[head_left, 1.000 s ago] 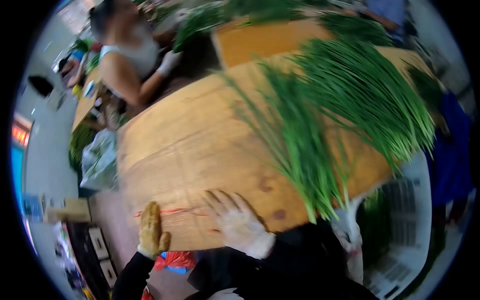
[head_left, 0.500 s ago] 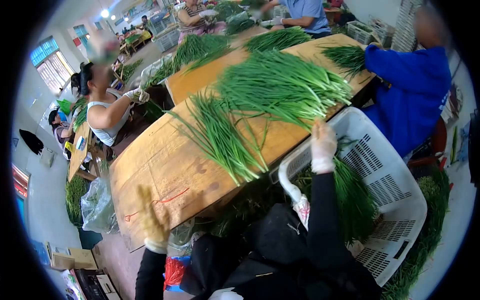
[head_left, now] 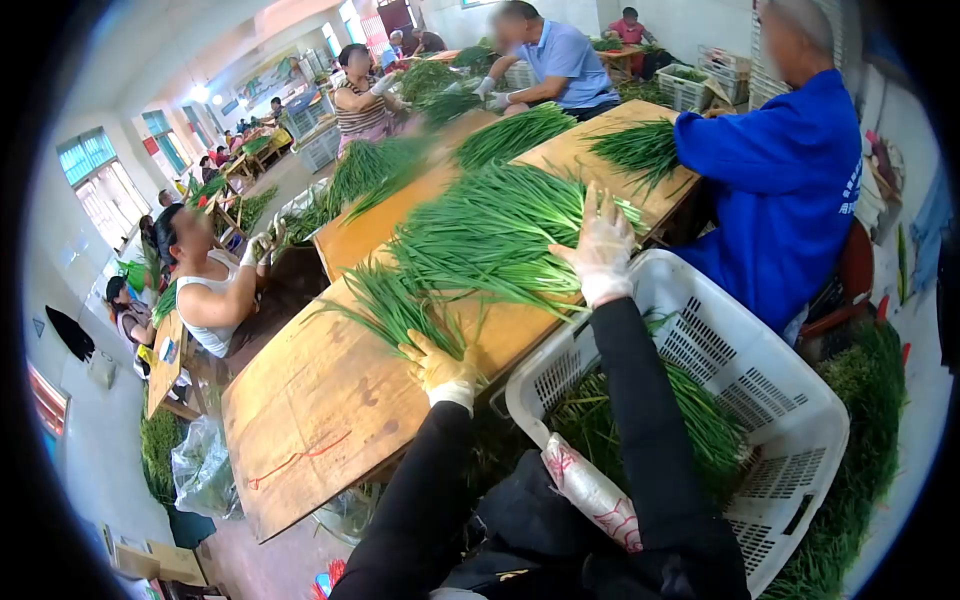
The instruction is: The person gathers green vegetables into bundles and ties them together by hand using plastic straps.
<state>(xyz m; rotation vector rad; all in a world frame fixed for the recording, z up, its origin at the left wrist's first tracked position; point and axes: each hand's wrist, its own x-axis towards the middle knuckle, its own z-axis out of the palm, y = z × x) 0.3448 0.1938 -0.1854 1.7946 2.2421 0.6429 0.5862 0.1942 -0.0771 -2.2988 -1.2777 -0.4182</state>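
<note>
So both hands are gloved and on the greens here. The right hand (head_left: 600, 248) has its fingers spread, thumb stuck out to the side, over the pale ends of the big pile of green stalks (head_left: 480, 235), which lies across the middle of the bench (head_left: 330, 395). The left hand (head_left: 440, 370), in a yellow-stained glove, is spread too, fingers fanned out at the stalk ends of the smaller bunch (head_left: 385, 305), right by the bench edge. That bunch lies up against the pile, tips pointing away to the left. Can't really tell how hard either hand is pressing. There's a thin red string (head_left: 300, 456) on the near left part of the bench, and a big white crate (head_left: 790, 425) right under the right forearm with more greens (head_left: 700, 415) in it. Someone in a blue jacket (head_left: 785, 190) sits across on the right, next to another bunch (head_left: 640, 148).
</note>
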